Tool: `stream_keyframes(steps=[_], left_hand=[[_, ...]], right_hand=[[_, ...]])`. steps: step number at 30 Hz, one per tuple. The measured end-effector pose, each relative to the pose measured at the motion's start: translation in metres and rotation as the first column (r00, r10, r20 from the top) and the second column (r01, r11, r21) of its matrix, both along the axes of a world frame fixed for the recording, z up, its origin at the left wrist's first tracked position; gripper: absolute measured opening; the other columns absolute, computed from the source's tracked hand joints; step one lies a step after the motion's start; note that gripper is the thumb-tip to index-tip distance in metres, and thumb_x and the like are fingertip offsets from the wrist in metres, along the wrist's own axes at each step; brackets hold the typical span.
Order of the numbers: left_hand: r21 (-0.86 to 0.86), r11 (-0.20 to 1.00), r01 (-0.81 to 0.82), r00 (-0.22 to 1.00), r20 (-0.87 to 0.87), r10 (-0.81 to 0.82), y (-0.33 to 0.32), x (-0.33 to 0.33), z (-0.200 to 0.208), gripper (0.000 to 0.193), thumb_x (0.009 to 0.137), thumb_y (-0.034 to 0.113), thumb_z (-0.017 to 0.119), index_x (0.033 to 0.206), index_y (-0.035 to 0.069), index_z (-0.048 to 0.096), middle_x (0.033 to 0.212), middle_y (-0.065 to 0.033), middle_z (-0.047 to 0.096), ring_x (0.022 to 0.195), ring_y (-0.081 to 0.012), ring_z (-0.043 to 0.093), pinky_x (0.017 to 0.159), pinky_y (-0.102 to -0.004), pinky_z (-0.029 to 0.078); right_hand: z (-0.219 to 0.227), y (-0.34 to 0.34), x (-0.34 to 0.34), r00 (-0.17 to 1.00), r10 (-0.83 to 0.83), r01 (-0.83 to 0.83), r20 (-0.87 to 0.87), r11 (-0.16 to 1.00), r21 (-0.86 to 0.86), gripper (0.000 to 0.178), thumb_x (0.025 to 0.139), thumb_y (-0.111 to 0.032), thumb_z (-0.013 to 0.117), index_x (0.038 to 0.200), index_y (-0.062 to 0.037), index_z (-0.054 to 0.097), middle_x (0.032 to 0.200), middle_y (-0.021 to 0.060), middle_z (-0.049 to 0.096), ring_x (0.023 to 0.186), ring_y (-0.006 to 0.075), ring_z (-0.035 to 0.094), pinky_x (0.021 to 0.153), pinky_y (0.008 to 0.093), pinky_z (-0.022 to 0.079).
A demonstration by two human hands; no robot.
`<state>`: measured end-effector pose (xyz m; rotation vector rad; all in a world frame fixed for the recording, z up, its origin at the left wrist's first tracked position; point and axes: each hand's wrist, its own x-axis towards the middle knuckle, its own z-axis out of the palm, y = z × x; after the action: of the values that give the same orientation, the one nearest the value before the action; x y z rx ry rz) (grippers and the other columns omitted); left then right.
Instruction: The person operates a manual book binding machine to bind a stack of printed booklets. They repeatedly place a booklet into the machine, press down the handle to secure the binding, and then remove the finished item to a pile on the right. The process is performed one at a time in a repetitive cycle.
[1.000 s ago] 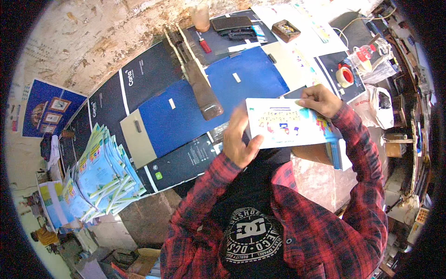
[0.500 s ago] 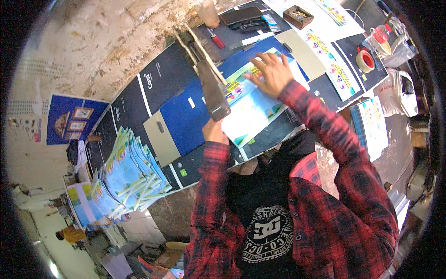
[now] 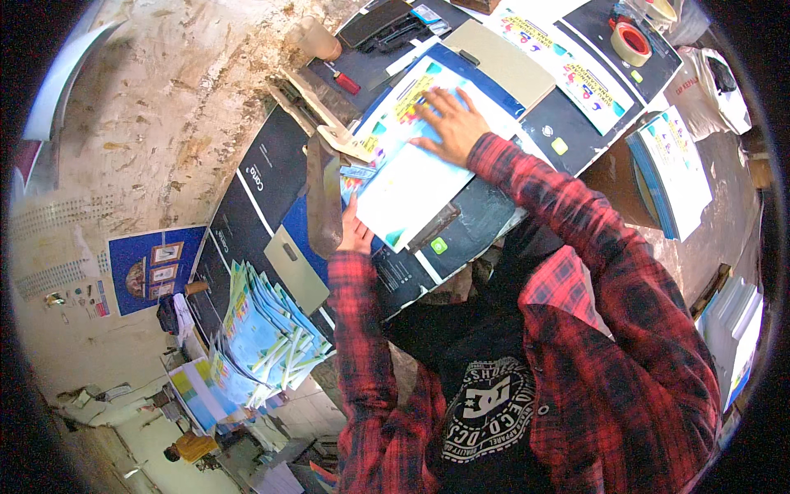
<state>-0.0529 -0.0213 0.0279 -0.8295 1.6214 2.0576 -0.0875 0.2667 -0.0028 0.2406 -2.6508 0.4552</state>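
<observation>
A stack of colourful printed sheets (image 3: 411, 177) lies on the dark blue boards (image 3: 263, 189) of the work table. My right hand (image 3: 448, 123) rests flat on the far end of the stack with its fingers spread. My left hand (image 3: 355, 235) grips the stack's near left corner, right beside the long brown lever arm (image 3: 322, 198) of a paper cutter. Both sleeves are red plaid.
A fanned pile of similar printed sheets (image 3: 263, 329) sits at the table's near left. Another stack of sheets (image 3: 675, 165) lies at the right. A red tape roll (image 3: 632, 37), a red-handled tool (image 3: 346, 82) and more printed cards lie at the far side.
The stack, held up in both hands near my chest a second ago, has been carried left and laid down by the cutter. My right hand now lies flat on it.
</observation>
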Motion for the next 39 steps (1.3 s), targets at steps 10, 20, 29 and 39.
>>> stream_keyframes(steps=[10,20,29,39], left_hand=[[-0.054,0.998,-0.014,0.999,-0.050,0.012,0.000,-0.014,-0.004,0.059,0.086,0.036,0.073,0.130,0.002,0.053,0.127,-0.0110,0.059,0.117,-0.0236,0.057,0.103,-0.0397,0.044],[-0.002,0.995,-0.100,0.995,-0.029,0.100,0.039,-0.018,0.001,0.040,0.089,0.025,0.069,0.118,0.000,0.057,0.116,-0.0105,0.064,0.110,-0.0242,0.062,0.096,-0.0402,0.050],[0.011,0.999,-0.048,0.999,-0.013,0.049,0.010,-0.014,-0.003,0.051,0.087,0.029,0.071,0.126,0.002,0.054,0.126,-0.0101,0.060,0.117,-0.0237,0.057,0.101,-0.0399,0.046],[0.111,0.991,-0.076,0.997,-0.023,0.079,0.028,-0.018,-0.003,0.037,0.090,0.021,0.068,0.120,0.002,0.058,0.120,-0.0145,0.063,0.112,-0.0239,0.062,0.097,-0.0360,0.050]], right_hand=[[-0.001,-0.019,-0.006,0.998,-0.001,0.003,0.056,0.999,-0.034,0.052,0.093,-0.048,0.049,0.126,-0.0090,0.057,0.138,0.0159,0.050,0.133,0.0328,0.041,0.113,0.0538,0.025],[0.008,0.014,-0.012,0.988,-0.106,0.100,0.108,0.993,0.059,0.061,0.093,-0.054,0.046,0.135,-0.0116,0.052,0.146,0.0127,0.043,0.138,0.0307,0.036,0.114,0.0528,0.022],[0.005,-0.018,-0.007,0.989,-0.086,0.085,0.121,0.996,0.015,0.091,0.080,-0.079,0.043,0.137,-0.0084,0.049,0.147,0.0184,0.041,0.140,0.0367,0.031,0.114,0.0582,0.016],[0.016,-0.007,-0.008,0.973,-0.114,0.094,0.199,0.990,0.107,0.090,0.081,-0.079,0.043,0.141,-0.0115,0.046,0.149,0.0180,0.038,0.140,0.0378,0.030,0.114,0.0603,0.016]])
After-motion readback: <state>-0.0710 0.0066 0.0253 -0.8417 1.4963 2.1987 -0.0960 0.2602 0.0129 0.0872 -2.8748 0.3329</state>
